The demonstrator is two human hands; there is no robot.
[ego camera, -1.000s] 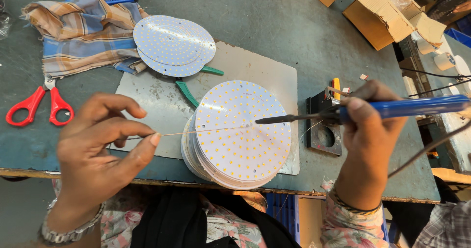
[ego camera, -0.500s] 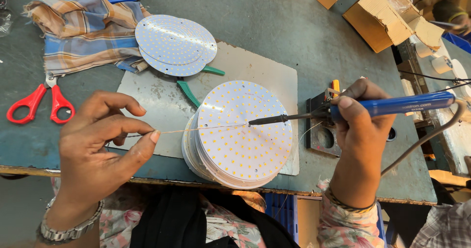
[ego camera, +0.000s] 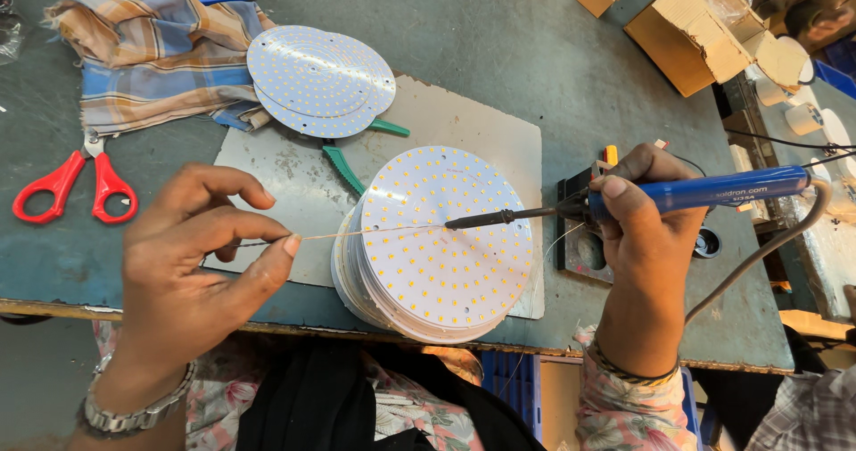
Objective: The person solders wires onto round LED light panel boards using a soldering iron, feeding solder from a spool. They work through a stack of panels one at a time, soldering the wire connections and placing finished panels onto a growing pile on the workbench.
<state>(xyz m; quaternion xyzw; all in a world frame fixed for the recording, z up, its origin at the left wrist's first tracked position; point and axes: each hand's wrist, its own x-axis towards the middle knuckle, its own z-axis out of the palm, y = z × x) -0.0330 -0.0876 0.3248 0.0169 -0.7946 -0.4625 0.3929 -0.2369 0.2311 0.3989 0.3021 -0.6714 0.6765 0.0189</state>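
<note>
My right hand (ego camera: 646, 237) grips a blue-handled soldering iron (ego camera: 704, 191), whose dark tip rests near the middle of the top round white LED board (ego camera: 446, 237) on a stack of such boards. My left hand (ego camera: 192, 259) pinches a thin solder wire (ego camera: 357, 233) between thumb and forefinger. The wire runs right across the board to the iron's tip.
Two more round LED boards (ego camera: 316, 77) lie on a grey metal sheet (ego camera: 294, 175) with green-handled pliers (ego camera: 343, 166). Red scissors (ego camera: 71, 184) and a plaid cloth (ego camera: 152, 45) sit at left, cardboard boxes (ego camera: 687, 23) at back right. A black iron stand (ego camera: 584, 237) is beside my right hand.
The iron's tip has slid left across the top board toward its middle, meeting the wire's end. My left hand has stayed nearly still.
</note>
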